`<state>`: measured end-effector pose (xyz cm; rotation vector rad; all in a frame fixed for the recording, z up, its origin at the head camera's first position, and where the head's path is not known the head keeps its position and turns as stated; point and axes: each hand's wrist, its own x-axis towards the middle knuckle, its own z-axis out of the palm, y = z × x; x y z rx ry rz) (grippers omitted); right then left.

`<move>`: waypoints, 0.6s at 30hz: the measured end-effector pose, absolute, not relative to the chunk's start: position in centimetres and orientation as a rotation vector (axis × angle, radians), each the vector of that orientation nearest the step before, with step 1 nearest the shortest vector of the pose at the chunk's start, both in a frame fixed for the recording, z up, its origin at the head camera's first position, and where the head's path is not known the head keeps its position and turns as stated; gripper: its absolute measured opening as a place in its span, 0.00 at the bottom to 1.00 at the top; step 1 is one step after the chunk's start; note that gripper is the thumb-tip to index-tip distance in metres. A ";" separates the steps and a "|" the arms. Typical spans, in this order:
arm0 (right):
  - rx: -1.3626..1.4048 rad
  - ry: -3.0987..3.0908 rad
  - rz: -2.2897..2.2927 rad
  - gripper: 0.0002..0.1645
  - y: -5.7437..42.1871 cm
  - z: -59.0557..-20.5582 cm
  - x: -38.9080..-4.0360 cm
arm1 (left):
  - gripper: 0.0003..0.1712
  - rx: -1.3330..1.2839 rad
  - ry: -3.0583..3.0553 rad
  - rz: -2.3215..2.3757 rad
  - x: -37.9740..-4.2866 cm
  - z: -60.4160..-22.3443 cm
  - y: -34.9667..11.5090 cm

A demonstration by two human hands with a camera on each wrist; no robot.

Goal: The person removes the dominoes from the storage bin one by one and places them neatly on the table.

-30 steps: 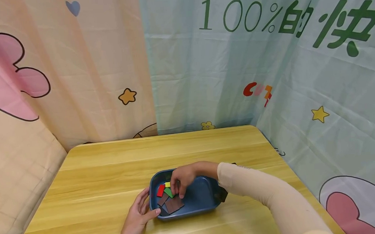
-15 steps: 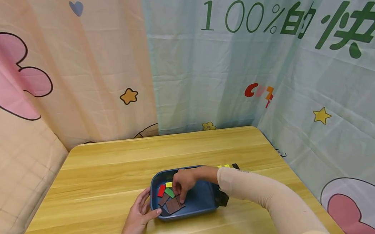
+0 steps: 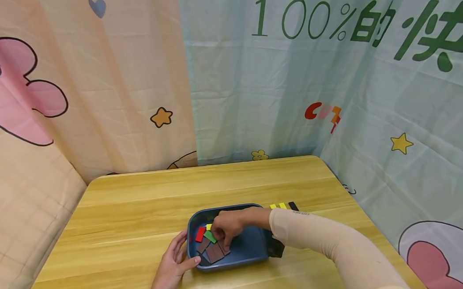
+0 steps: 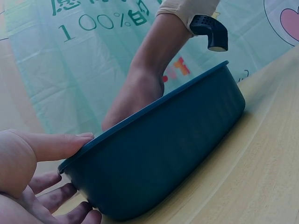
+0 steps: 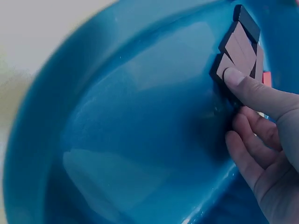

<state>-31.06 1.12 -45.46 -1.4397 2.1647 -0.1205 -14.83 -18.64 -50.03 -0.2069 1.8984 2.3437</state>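
Observation:
On the table sits a deep blue plastic tray point(image 3: 239, 264) with rounded corners. My left hand point(image 3: 169, 268) grips its left end, thumb over the rim and fingers against the outer wall. Inside the tray's left half lie flat tiles: a red one point(image 3: 200, 234), a green one point(image 3: 210, 236), a yellow one point(image 3: 209, 226) and several dark brown ones point(image 3: 214, 253). My right hand point(image 3: 229, 224) reaches into the tray and pinches a brown tile point(image 5: 223, 66), thumb on its face. The hand hides part of the pile.
Yellow tiles point(image 3: 281, 205) and a black tile point(image 3: 293, 206) lie on the wooden table point(image 3: 140, 212) behind my right forearm. A black wrist camera point(image 3: 276, 248) hangs under that forearm at the tray's right end. Printed curtains point(image 3: 227, 74) border the table.
My right thumb and fingers have shifted slightly at the brown tiles, and a small brown tile now shows beneath the thumb. My left hand keeps its hold on the tray.

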 end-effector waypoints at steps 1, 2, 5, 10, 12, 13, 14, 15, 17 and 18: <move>-1.443 2.167 -0.128 0.16 1.2 -45.4 -31.1 | 0.51 -0.207 1.899 2.343 -14.8 -50.0 -18.7; -1.443 2.168 -0.139 0.16 1.3 -45.2 -31.1 | 0.51 -0.204 1.899 2.343 -14.8 -50.0 -18.7; -1.429 2.170 -0.178 0.16 1.5 -45.0 -31.1 | 0.51 -0.200 1.898 2.342 -14.9 -49.9 -18.7; -1.339 2.122 -0.311 0.13 1.7 -44.9 -31.5 | 0.51 -0.218 1.914 2.332 -14.9 -49.8 -18.8; -1.291 2.088 -0.371 0.11 1.9 -44.8 -31.6 | 0.52 -0.219 1.913 2.333 -14.9 -49.8 -18.8; -1.266 2.068 -0.403 0.10 2.1 -44.7 -31.7 | 0.51 -0.217 1.908 2.336 -14.9 -49.8 -18.8; -1.246 2.056 -0.430 0.09 2.2 -44.7 -31.8 | 0.51 -0.214 1.903 2.339 -14.9 -49.8 -18.8; -1.230 2.046 -0.453 0.09 2.4 -44.6 -31.9 | 0.51 -0.210 1.897 2.343 -14.8 -49.9 -18.7; -1.202 2.026 -0.494 0.08 2.8 -44.4 -32.0 | 0.51 -0.199 1.883 2.356 -14.8 -49.9 -18.6; -1.191 2.017 -0.511 0.08 3.0 -44.2 -32.1 | 0.51 -0.194 1.877 2.361 -14.8 -50.0 -18.6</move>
